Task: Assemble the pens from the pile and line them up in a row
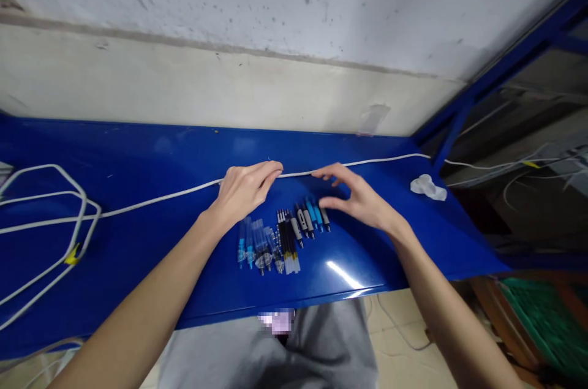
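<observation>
On the blue table lie several pen parts in a row. At the left are clear barrels with blue or dark tips, beside dark refills with pale ends. Grey grip pieces and blue grip pieces lie at the right. My left hand is above the barrels, over the white cable, its fingertips pinched together; whatever they may hold is too small to make out. My right hand is beside the grip pieces, thumb and fingers apart, with nothing between them.
A white cable crosses the blue table behind the parts and coils at the left. Crumpled white tissue lies at the right. A wall rises behind, and a blue metal frame stands at the right.
</observation>
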